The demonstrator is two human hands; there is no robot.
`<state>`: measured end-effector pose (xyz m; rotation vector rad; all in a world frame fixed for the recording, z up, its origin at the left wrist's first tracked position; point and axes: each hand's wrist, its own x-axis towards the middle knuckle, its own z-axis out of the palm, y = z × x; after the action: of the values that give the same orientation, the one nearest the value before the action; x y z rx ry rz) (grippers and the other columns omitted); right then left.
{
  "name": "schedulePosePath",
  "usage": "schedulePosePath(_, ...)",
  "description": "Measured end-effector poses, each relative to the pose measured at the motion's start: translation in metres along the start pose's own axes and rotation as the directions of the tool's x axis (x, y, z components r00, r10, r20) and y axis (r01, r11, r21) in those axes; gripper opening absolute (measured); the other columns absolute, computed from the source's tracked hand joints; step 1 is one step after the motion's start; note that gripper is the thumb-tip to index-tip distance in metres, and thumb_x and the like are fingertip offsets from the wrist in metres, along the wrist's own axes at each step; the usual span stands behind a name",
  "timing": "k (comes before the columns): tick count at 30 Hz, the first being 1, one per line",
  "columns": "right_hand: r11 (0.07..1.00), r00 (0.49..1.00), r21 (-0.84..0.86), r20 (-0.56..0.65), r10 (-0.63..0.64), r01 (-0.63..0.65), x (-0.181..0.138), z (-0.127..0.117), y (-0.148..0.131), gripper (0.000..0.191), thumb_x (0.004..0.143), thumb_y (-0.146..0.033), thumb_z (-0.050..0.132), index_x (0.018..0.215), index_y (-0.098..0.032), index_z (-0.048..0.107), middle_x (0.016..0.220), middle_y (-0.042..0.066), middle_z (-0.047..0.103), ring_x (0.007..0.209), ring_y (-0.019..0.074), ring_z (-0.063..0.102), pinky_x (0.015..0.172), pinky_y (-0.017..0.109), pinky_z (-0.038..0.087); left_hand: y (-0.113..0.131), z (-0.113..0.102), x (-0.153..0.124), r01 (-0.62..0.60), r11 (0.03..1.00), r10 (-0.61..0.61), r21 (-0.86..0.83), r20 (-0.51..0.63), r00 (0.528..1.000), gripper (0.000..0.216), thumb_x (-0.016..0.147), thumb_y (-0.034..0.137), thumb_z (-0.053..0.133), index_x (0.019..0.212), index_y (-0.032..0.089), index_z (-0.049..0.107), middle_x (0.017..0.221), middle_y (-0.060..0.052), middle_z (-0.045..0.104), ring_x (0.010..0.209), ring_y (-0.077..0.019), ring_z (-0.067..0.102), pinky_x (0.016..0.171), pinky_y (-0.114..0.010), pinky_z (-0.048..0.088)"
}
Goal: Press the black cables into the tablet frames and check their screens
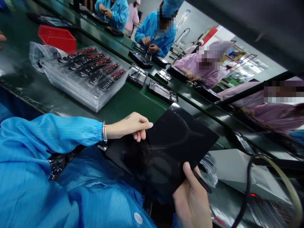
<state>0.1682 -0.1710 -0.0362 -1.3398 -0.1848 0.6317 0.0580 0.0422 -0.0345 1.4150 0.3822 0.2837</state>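
A large, glossy black panel [166,148] is held tilted above my lap. My right hand [193,198] grips its lower right edge, the thumb on the glossy face. A slim dark stick-like tool [202,181] juts out beside that thumb; its kind is unclear. Over the panel's left part, my left hand [134,126] is closed, thumb and forefinger pinched together. Whatever those fingertips hold, if anything, is too small to make out. Light reflects across the panel, and its underside is hidden.
Stacked clear plastic trays [78,82] with small black and red parts stand on the green bench, beside a red bin [57,38]. Open device housings [162,90] line the conveyor beyond. At right are a pale box-shaped unit [235,167] and a cable [249,177]. Co-workers sit opposite.
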Motion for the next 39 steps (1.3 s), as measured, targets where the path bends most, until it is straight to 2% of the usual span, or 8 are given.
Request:
schedulePosePath(4,1.0,0.999,0.004,-0.04,-0.028,0.028,-0.016,-0.003,0.008,0.053,0.089,-0.029,0.066,0.141,-0.035,0.057,0.146,0.0,0.058,0.134,0.026,0.055,0.113,0.052,0.045,0.006,0.001,-0.009,-0.057,0.989,0.048,0.133,0.075,0.996,0.016,0.093,0.025,0.061,0.083,0.014,0.06,0.056,0.003,0.064,0.042,-0.006,0.056,0.042,-0.013,0.044)
schedulePosePath(7,0.999,0.993,0.01,-0.115,-0.033,0.035,-0.029,-0.005,0.019,0.053,0.09,-0.03,0.065,0.141,-0.037,0.055,0.149,-0.002,0.056,0.137,0.0245,0.052,0.117,0.053,0.04,0.007,0.0,-0.013,-0.085,0.971,0.067,0.224,0.086,0.994,0.022,0.095,0.03,0.059,0.08,0.014,0.06,0.056,0.002,0.064,0.041,-0.0057,0.055,0.04,-0.012,0.041)
schedulePosePath(12,0.999,0.992,-0.002,-0.124,0.034,-0.035,-0.031,-0.008,0.029,0.052,0.09,-0.031,0.064,0.141,-0.038,0.055,0.151,-0.004,0.053,0.14,0.0219,0.048,0.122,0.051,0.032,-0.002,-0.002,-0.008,-0.053,0.989,0.041,0.142,0.085,0.996,0.038,0.098,0.033,0.053,0.066,0.013,0.055,0.053,0.002,0.062,0.038,-0.0037,0.053,0.038,-0.011,0.037)
schedulePosePath(19,0.995,0.988,-0.011,-0.116,0.1,-0.102,-0.021,-0.008,0.029,0.054,0.09,-0.031,0.063,0.143,-0.037,0.053,0.151,-0.003,0.053,0.138,0.0216,0.051,0.119,0.049,0.038,-0.014,-0.002,0.005,0.101,0.995,-0.101,0.016,0.053,0.993,0.038,0.098,0.026,0.054,0.062,0.014,0.053,0.05,0.0,0.062,0.036,-0.0052,0.052,0.037,-0.013,0.037)
schedulePosePath(31,0.993,0.994,-0.084,-0.07,0.081,-0.087,-0.018,-0.013,0.034,0.052,0.093,-0.031,0.059,0.145,-0.032,0.052,0.147,-0.001,0.058,0.136,0.0213,0.054,0.118,0.047,0.039,-0.013,-0.002,0.007,0.126,0.992,-0.127,0.016,0.045,0.991,0.038,0.098,0.025,0.053,0.062,0.014,0.052,0.05,0.001,0.061,0.037,-0.0042,0.052,0.037,-0.012,0.036)
schedulePosePath(33,0.988,0.998,-0.15,-0.064,0.026,-0.035,-0.016,-0.012,0.029,0.05,0.093,-0.034,0.058,0.144,-0.031,0.053,0.145,-0.001,0.059,0.136,0.024,0.054,0.116,0.051,0.042,-0.013,-0.002,0.007,0.095,0.995,-0.096,0.03,0.055,0.994,0.037,0.098,0.027,0.054,0.064,0.014,0.053,0.051,0.001,0.062,0.037,-0.0041,0.052,0.038,-0.012,0.037)
schedulePosePath(35,0.95,0.991,-0.292,-0.051,-0.126,0.106,-0.012,-0.011,0.016,0.045,0.094,-0.036,0.058,0.139,-0.029,0.058,0.143,-0.001,0.062,0.139,0.0279,0.051,0.116,0.056,0.041,-0.005,-0.003,0.007,0.019,0.999,-0.023,0.045,0.085,0.996,0.029,0.097,0.027,0.057,0.071,0.013,0.057,0.053,0.001,0.063,0.038,-0.0048,0.054,0.039,-0.012,0.04)
schedulePosePath(39,0.822,0.904,-0.444,-0.06,-0.424,0.356,-0.004,-0.01,-0.025,0.028,0.082,-0.033,0.076,0.11,-0.027,0.075,0.134,-0.001,0.067,0.151,0.0315,0.028,0.128,0.048,0.02,0.03,-0.011,0.014,-0.192,0.98,0.181,0.046,0.183,0.966,0.01,0.091,0.02,0.064,0.087,0.014,0.056,0.065,-0.002,0.07,0.051,-0.0112,0.067,0.052,-0.018,0.053)
